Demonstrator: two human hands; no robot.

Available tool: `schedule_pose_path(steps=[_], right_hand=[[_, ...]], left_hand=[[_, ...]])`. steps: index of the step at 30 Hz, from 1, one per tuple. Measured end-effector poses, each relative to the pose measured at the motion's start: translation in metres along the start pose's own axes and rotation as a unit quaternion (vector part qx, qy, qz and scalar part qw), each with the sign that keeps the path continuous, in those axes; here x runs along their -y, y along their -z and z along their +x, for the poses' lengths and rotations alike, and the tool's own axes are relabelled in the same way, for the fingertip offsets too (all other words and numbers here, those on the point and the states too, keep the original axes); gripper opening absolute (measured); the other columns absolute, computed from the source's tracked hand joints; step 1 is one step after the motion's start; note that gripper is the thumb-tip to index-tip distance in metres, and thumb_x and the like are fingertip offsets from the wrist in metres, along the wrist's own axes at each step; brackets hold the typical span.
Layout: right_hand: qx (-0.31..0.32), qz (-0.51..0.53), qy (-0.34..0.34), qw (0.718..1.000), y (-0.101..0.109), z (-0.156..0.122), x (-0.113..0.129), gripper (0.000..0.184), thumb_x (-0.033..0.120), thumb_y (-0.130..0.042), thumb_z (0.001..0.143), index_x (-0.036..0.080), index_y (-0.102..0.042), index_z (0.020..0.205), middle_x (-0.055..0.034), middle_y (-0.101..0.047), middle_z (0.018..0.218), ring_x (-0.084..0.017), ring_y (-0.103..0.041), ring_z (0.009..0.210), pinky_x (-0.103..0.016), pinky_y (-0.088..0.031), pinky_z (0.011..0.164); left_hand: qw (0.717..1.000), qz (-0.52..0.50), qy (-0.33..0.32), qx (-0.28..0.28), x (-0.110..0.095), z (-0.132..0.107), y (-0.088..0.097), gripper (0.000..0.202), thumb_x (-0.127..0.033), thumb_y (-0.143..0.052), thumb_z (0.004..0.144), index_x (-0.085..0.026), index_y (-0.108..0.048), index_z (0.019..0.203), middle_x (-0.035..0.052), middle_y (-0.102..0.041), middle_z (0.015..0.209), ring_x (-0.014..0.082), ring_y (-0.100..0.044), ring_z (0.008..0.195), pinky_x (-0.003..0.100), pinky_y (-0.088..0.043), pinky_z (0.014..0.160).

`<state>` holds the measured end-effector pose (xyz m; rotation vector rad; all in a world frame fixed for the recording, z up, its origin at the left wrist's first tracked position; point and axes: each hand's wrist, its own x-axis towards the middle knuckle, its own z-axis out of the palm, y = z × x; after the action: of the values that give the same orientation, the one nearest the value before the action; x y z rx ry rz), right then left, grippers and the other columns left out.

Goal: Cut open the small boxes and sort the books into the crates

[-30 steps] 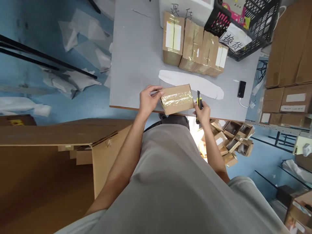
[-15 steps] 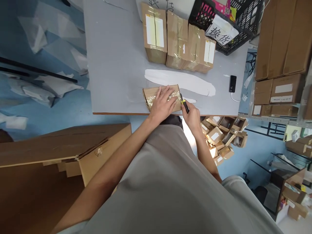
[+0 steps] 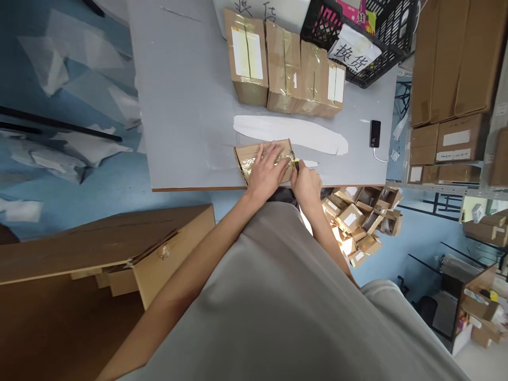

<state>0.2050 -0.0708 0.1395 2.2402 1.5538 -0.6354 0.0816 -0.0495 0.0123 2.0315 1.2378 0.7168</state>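
A small cardboard box with shiny clear tape lies at the table's near edge. My left hand rests flat on top of it, fingers spread. At the box's right end, my right hand is closed around a black and yellow utility knife. The knife's front end meets the right edge of the box; its blade is too small to make out. Just beyond the box lies a long white paper strip.
Several taped cardboard boxes stand in a row at the back, beside a black plastic crate. A phone with a cable lies at the right. Below the table are a large open carton on the left and piled small boxes on the right.
My right hand has moved slightly left and turned, bringing the utility knife closer along the box's right end. My left hand stays on the box. The view has shifted slightly.
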Motion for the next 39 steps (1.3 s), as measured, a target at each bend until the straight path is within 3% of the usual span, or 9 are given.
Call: schedule_pose_path(steps=[5,11,17,22,26,34,39], right_hand=[[0.033,-0.032,-0.008,0.999,0.0,-0.018,-0.011,0.039,0.026,-0.041,0.122,0.014,-0.067,0.147,-0.023,-0.083,0.127,-0.035,-0.08,0.121,-0.041,-0.058,0.103],[0.059,-0.039,-0.001,0.998,0.004,-0.035,-0.025,0.035,0.027,-0.049,0.12,0.015,-0.073,0.142,-0.0219,-0.083,0.128,-0.033,-0.08,0.119,-0.038,-0.057,0.1],[0.017,0.013,0.045,0.999,0.01,-0.036,-0.042,0.041,0.032,-0.043,0.121,0.022,-0.071,0.15,-0.0153,-0.087,0.121,-0.035,-0.081,0.111,-0.036,-0.052,0.095],[-0.001,0.039,0.064,0.997,0.004,-0.013,-0.034,0.047,0.029,-0.042,0.12,0.02,-0.063,0.161,-0.0167,-0.085,0.132,-0.036,-0.08,0.118,-0.037,-0.052,0.098],[0.002,0.039,0.057,0.998,0.002,-0.001,-0.026,0.044,0.027,-0.042,0.119,0.019,-0.067,0.155,-0.0178,-0.085,0.131,-0.036,-0.079,0.12,-0.038,-0.053,0.1],[0.037,0.006,0.006,0.999,-0.002,-0.011,-0.019,0.044,0.025,-0.045,0.118,0.013,-0.064,0.157,-0.0222,-0.083,0.132,-0.036,-0.079,0.123,-0.042,-0.056,0.105],[0.041,0.009,0.017,0.999,0.002,-0.016,-0.022,0.049,0.029,-0.043,0.12,0.017,-0.057,0.165,-0.021,-0.084,0.131,-0.035,-0.079,0.124,-0.042,-0.057,0.107]], left_hand=[[1.0,0.004,-0.003,0.002,-0.002,-0.004,-0.006,0.032,-0.035,-0.048,0.119,-0.026,-0.077,0.132,0.0113,-0.062,0.172,0.0323,-0.043,0.173,0.068,-0.021,0.148],[1.0,0.004,-0.017,0.005,-0.001,-0.009,-0.005,0.035,-0.032,-0.046,0.118,-0.025,-0.077,0.133,0.0115,-0.063,0.171,0.0326,-0.044,0.172,0.07,-0.022,0.147],[1.0,0.012,-0.017,-0.001,0.001,-0.006,-0.002,0.034,-0.036,-0.048,0.119,-0.024,-0.077,0.131,0.0137,-0.062,0.171,0.0337,-0.044,0.173,0.071,-0.023,0.147],[1.0,0.018,-0.011,0.007,-0.001,-0.006,-0.001,0.033,-0.034,-0.049,0.119,-0.025,-0.077,0.133,0.0144,-0.062,0.171,0.0341,-0.044,0.173,0.071,-0.021,0.147],[1.0,0.023,-0.011,0.008,-0.001,-0.008,-0.001,0.033,-0.035,-0.049,0.119,-0.025,-0.077,0.133,0.0146,-0.062,0.171,0.0341,-0.043,0.173,0.071,-0.021,0.147],[0.999,0.031,-0.012,0.02,0.001,-0.009,-0.002,0.032,-0.035,-0.049,0.118,-0.026,-0.077,0.133,0.0146,-0.062,0.171,0.0335,-0.044,0.173,0.071,-0.023,0.146],[0.999,0.027,-0.007,0.021,0.0,-0.009,0.0,0.032,-0.035,-0.05,0.118,-0.027,-0.076,0.136,0.0136,-0.061,0.172,0.0326,-0.042,0.174,0.07,-0.021,0.147]])
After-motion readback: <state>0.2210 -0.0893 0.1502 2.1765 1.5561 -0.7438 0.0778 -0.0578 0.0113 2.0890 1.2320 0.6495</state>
